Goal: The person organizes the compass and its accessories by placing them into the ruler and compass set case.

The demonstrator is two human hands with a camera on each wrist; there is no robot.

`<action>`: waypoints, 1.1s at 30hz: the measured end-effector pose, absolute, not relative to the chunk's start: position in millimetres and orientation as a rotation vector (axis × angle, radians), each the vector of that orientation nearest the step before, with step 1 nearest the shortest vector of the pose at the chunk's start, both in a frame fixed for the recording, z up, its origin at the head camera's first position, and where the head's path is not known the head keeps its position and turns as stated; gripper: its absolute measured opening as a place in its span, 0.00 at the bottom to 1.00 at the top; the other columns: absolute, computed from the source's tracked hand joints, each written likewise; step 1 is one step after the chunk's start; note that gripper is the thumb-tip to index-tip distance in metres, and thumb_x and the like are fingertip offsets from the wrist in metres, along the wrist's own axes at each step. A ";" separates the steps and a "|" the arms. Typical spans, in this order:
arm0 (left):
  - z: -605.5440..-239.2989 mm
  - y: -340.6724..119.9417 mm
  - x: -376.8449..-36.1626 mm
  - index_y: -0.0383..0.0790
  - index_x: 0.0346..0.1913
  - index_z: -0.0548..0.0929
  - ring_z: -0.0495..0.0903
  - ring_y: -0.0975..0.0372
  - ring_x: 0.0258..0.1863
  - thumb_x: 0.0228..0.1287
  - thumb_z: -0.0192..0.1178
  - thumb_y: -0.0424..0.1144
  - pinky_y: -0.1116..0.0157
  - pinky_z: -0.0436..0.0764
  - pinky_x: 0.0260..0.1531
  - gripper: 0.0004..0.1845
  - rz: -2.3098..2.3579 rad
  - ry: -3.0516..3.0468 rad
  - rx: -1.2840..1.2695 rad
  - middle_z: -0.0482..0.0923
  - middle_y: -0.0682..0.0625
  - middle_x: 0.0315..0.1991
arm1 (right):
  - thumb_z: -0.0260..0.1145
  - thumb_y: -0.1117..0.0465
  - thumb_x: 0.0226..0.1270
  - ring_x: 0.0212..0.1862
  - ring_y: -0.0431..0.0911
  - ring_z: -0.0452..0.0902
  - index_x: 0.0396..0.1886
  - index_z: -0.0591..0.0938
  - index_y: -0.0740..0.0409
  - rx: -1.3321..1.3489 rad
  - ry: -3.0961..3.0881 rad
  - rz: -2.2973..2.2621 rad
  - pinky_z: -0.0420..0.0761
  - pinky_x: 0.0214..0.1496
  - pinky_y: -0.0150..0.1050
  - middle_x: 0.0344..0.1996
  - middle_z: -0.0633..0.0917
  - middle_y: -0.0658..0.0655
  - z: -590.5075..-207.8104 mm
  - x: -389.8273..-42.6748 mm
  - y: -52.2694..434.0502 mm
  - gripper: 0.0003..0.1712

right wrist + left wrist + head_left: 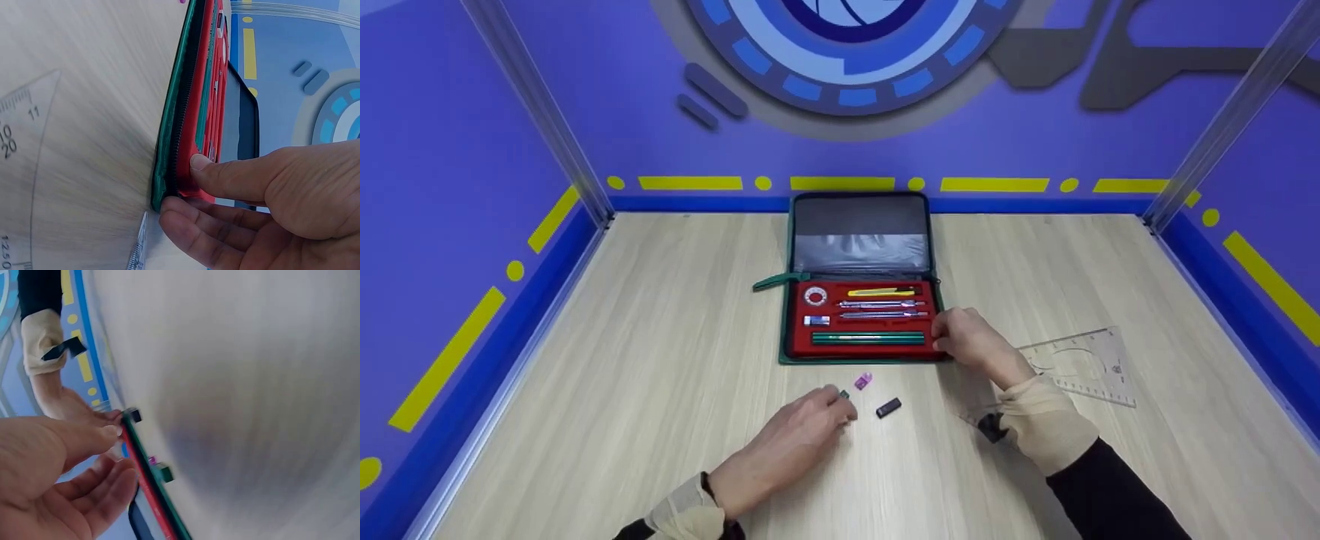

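Note:
A green zip case (785,330) lies open, its red tray (802,349) holding green pencils (868,338), two mechanical pencils (883,304), a yellow cutter (877,292), an eraser (817,321) and a white ring (815,296). My right hand (975,341) grips the case's near right corner, thumb on the red tray (188,169) and fingers at the green side. My left hand (802,427) is over the table beside a small green block (165,472), thumb and fingers apart in the left wrist view. A small pink piece (863,381) and a black block (889,408) lie nearby.
A clear set square (1117,367) lies right of the case. Another clear ruler-like piece (138,247) shows near the case corner in the right wrist view. Blue-purple panels (840,161) wall the table (675,300) at the back and sides.

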State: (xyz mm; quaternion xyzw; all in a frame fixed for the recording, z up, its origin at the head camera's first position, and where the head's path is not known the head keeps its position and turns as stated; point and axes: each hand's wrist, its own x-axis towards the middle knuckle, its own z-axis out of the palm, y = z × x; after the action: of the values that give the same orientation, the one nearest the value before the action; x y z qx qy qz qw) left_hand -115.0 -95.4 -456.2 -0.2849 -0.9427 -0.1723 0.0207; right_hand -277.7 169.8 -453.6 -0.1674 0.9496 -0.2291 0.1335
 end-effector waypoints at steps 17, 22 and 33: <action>-442.6 -82.7 -154.4 0.39 0.49 0.85 0.81 0.57 0.40 0.67 0.69 0.32 0.68 0.84 0.42 0.10 -1.036 -2.717 -0.562 0.78 0.48 0.44 | 0.69 0.73 0.65 0.35 0.50 0.75 0.32 0.85 0.64 -0.513 2.768 -0.669 0.77 0.39 0.43 0.30 0.82 0.57 -454.3 -277.0 170.7 0.03; -442.4 -80.4 -161.9 0.39 0.49 0.85 0.81 0.60 0.41 0.67 0.70 0.33 0.68 0.84 0.43 0.10 -1.024 -2.734 -0.505 0.78 0.48 0.44 | 0.68 0.73 0.66 0.35 0.50 0.75 0.34 0.84 0.65 -0.504 2.761 -0.644 0.77 0.35 0.41 0.31 0.82 0.58 -452.6 -277.0 170.1 0.02; -446.1 -86.9 -191.5 0.40 0.48 0.85 0.79 0.60 0.41 0.67 0.70 0.31 0.64 0.83 0.44 0.09 -1.111 -2.745 -0.409 0.82 0.49 0.42 | 0.68 0.74 0.66 0.34 0.50 0.75 0.33 0.84 0.64 -0.514 2.769 -0.656 0.78 0.35 0.41 0.31 0.82 0.57 -453.8 -276.1 171.4 0.03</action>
State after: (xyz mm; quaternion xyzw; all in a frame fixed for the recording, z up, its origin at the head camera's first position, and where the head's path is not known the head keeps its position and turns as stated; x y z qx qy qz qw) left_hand -191.5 -86.9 -446.1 -0.1363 -0.9155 -0.3707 0.0762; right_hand -276.1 171.4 -453.8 -0.1763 0.9501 -0.2250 0.1247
